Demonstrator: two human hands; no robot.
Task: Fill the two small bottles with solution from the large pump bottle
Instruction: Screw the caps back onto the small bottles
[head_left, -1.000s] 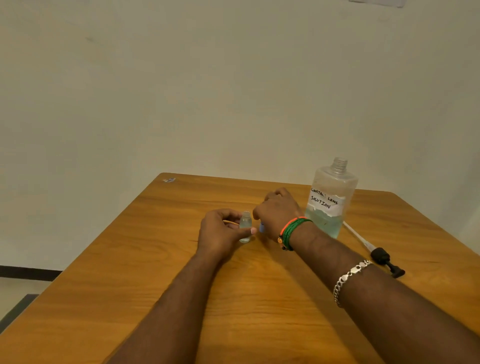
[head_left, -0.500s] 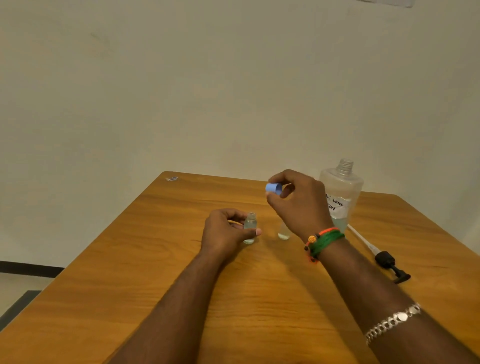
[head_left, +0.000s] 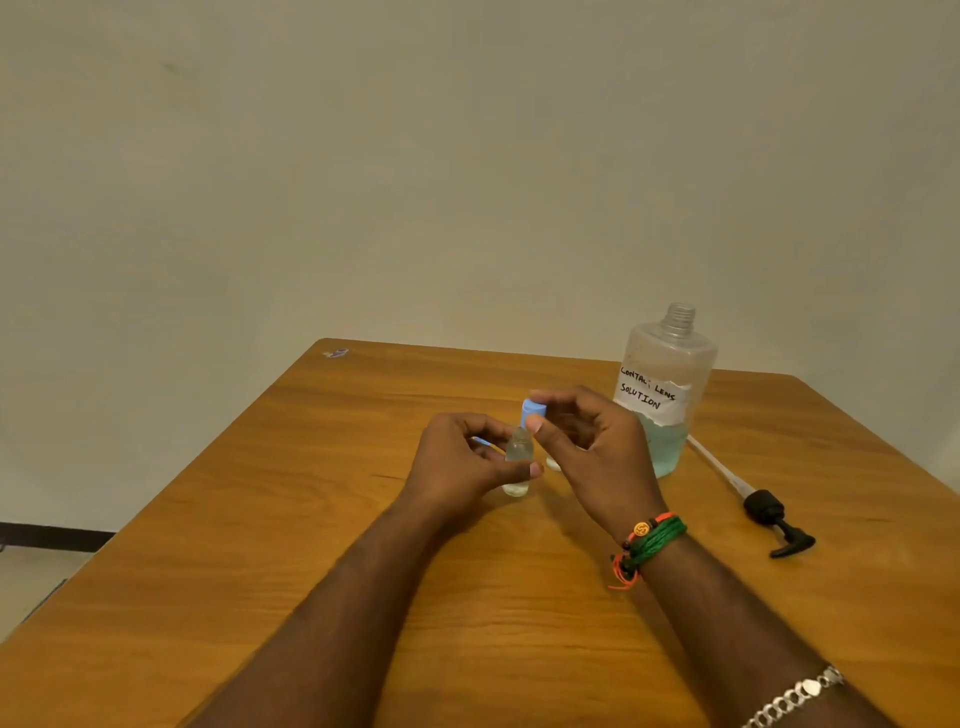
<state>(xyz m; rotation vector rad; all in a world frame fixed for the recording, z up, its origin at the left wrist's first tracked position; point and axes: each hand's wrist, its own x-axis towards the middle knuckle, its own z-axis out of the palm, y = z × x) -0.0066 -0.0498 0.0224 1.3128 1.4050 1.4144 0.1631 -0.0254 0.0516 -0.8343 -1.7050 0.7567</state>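
Head view is showing one wooden table (head_left: 311, 519) carrying everything, with both forearms reaching forward over it. One large bottle (head_left: 667, 384), labelled as lens solution and about a third full of bluish liquid, is standing upright just beyond and to the right of the right hand (head_left: 592, 457); its neck is bare, likely so liquid can be poured out. One black pump head (head_left: 774, 519) with its long tube is lying on the table well to the right of that hand, seemingly set aside. Two small clear bottles are showing: one small bottle (head_left: 518, 460) is being steadied upright by the left hand (head_left: 462, 467), whose thumb and fingers are curling round it; the second small bottle (head_left: 553, 462) is standing mostly hidden behind the right hand. Two blue caps are showing: one blue cap (head_left: 533, 409) is being pinched by the right thumb and fingertips directly above the held bottle's mouth, apparently for capping; a second blue piece (head_left: 483, 442), probably the other cap, is peeking from behind the left fingers.
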